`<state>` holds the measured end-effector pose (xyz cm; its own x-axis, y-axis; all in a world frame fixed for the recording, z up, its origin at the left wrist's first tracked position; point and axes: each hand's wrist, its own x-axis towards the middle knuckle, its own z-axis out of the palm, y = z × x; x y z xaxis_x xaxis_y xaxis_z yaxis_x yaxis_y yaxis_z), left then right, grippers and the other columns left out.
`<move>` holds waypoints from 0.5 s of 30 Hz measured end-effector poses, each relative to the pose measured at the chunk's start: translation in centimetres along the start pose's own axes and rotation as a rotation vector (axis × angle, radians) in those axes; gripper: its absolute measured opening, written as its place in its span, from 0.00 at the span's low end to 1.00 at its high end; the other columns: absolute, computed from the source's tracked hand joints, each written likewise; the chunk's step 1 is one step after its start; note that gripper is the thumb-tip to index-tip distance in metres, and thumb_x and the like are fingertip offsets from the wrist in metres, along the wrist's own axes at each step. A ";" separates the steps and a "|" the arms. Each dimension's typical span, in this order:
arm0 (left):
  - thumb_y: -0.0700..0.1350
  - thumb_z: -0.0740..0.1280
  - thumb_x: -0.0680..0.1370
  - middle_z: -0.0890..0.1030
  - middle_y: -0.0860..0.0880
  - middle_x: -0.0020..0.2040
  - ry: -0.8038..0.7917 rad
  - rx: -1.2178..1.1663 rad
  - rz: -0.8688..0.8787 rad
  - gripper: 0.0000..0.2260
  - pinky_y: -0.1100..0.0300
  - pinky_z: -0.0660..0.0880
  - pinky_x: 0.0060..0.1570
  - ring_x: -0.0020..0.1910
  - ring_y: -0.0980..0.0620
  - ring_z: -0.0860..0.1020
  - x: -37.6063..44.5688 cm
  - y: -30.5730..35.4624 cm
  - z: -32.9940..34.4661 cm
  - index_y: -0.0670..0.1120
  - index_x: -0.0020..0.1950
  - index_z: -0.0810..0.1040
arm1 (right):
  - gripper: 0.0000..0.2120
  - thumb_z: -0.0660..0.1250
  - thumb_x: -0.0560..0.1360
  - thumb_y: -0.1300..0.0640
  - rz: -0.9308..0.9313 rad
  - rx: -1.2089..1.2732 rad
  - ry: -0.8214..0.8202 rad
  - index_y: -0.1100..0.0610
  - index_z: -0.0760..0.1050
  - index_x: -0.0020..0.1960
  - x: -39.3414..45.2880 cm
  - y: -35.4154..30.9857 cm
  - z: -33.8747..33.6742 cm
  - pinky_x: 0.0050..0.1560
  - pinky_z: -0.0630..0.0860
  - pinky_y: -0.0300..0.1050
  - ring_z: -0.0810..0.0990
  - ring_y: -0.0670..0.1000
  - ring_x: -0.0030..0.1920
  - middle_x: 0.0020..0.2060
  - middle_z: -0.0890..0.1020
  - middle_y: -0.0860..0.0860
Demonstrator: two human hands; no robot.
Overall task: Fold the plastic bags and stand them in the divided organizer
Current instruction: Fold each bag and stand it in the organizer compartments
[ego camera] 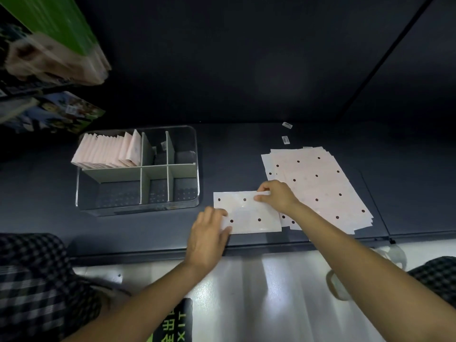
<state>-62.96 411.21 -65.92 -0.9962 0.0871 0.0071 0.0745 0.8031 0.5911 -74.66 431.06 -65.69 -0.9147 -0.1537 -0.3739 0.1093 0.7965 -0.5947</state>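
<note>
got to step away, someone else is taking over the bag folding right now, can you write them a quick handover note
Left hand: lies on the near left corner of the bag being folded, thumb at its edge, fingers fairly straight.
Right hand: pinches that bag's far edge.
The bag lies on the dark shelf, between the clear divided organizer and the stack of flat bags.
Done: a row of folded bags stands in the organizer's far left compartment.
Left: finish this fold, stand it in the organizer, then work through the flat stack. The other compartments hold no folded bags.
</note>
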 end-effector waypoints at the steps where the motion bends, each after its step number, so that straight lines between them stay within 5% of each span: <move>1: 0.47 0.65 0.77 0.73 0.50 0.59 -0.065 0.071 0.103 0.13 0.56 0.68 0.56 0.57 0.48 0.71 -0.3 0.1 0.2 0.46 0.61 0.73 | 0.07 0.71 0.73 0.55 0.005 -0.014 0.000 0.58 0.78 0.45 0.1 0.1 0.2 0.53 0.72 0.46 0.78 0.53 0.52 0.50 0.81 0.52; 4: 0.56 0.57 0.80 0.54 0.53 0.77 -0.296 0.262 0.260 0.25 0.60 0.45 0.73 0.76 0.50 0.52 -0.8 -0.2 1.4 0.48 0.75 0.59 | 0.07 0.71 0.73 0.54 0.035 -0.031 0.003 0.57 0.78 0.47 0.3 0.3 0.9 0.53 0.73 0.46 0.78 0.54 0.52 0.50 0.81 0.52; 6: 0.60 0.50 0.81 0.39 0.52 0.77 -0.398 0.390 0.315 0.31 0.58 0.33 0.72 0.76 0.52 0.37 -1.2 -1.0 1.9 0.49 0.78 0.42 | 0.08 0.70 0.73 0.54 0.025 -0.041 0.050 0.57 0.78 0.50 0.1 0.3 1.1 0.54 0.73 0.46 0.77 0.54 0.54 0.51 0.80 0.52; 11: 0.66 0.45 0.79 0.32 0.48 0.75 -0.489 0.579 0.391 0.35 0.51 0.34 0.74 0.74 0.49 0.32 -1.2 -2.6 2.0 0.49 0.73 0.30 | 0.15 0.71 0.72 0.57 -0.234 -0.222 0.400 0.56 0.76 0.58 -3.3 0.6 1.8 0.57 0.71 0.50 0.71 0.57 0.57 0.55 0.77 0.53; 15: 0.67 0.45 0.78 0.31 0.47 0.74 -0.502 0.623 0.396 0.37 0.50 0.34 0.74 0.74 0.47 0.32 -0.8 -2.8 2.0 0.48 0.74 0.30 | 0.09 0.75 0.68 0.61 -0.570 -0.320 0.295 0.58 0.82 0.48 -7.4 2.7 2.9 0.47 0.78 0.49 0.81 0.57 0.48 0.46 0.83 0.53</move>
<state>-62.25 410.12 -69.20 -0.7656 0.5567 -0.3225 0.5660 0.8211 0.0737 -66.46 432.62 -66.57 -0.8675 -0.4684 0.1675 -0.4950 0.7789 -0.3852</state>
